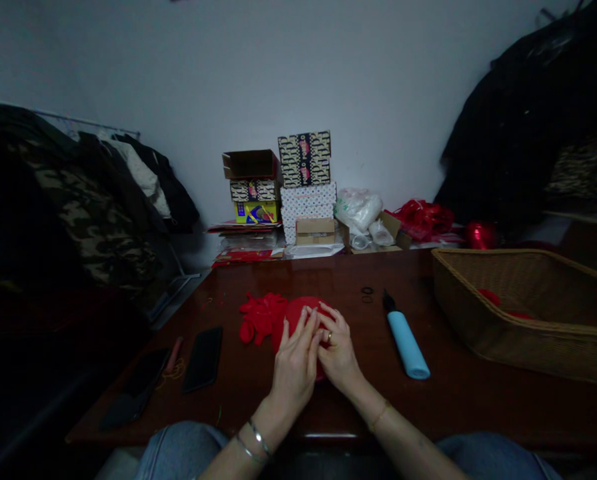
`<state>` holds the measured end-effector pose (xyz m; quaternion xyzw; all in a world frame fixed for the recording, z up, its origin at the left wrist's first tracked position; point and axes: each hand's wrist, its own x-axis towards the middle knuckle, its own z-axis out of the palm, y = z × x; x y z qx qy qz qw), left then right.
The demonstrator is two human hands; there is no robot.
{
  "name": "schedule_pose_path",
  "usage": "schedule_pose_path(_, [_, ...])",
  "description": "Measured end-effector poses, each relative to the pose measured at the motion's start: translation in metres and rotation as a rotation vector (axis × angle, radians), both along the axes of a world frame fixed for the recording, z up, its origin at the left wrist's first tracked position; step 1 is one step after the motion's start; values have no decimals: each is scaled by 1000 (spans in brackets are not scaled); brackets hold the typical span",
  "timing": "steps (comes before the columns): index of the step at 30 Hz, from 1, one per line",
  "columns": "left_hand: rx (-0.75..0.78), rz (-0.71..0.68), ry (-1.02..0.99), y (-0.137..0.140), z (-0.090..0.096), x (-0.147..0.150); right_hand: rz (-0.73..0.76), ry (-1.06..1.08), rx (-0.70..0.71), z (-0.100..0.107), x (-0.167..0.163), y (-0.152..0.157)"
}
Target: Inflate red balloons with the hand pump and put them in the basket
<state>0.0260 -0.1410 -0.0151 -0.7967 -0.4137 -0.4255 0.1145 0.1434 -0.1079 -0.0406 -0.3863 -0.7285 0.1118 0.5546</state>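
Observation:
A rounded, inflated red balloon (pixel 290 312) lies in front of me on the dark wooden table, partly covered by my fingers. On its near side my left hand (pixel 294 360) is closed, fingertips brought together against my right hand. My right hand (pixel 336 345), with a ring on one finger, meets it there and also grips the balloon. What lies between the fingertips is hidden. Touching or close to the balloon's left side is a heap of limp red balloons (pixel 262 317). A light-blue hand pump (pixel 407 345) with a black nozzle lies to the right.
A wicker basket (pixel 523 337) with red pieces inside stands at the right. Left on the table are a dark phone (pixel 202 359), another dark flat device (pixel 136 388) and rubber bands (pixel 172 375). Black rings (pixel 367 293) lie near the pump. Stacked boxes (pixel 306 203) stand behind.

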Motion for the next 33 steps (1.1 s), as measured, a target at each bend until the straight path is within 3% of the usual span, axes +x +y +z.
schedule_pose_path(9, [-35, -32, -103, 2, 28, -17, -14, -46, 17, 1, 2, -2])
schedule_pose_path(18, [-176, -184, 192, 17, 28, -40, -31, -108, 13, 3, 3, -5])
schedule_pose_path(23, [-187, -205, 240, 16, 33, -44, -38, -112, -16, 5, 3, -8])
schedule_pose_path(26, [-167, -167, 190, 8, 34, -36, -57, -140, 1, 5, 4, -7])
schedule_pose_path(33, [42, -203, -9, 6, 26, -29, -103, -149, 21, 12, 7, -10])
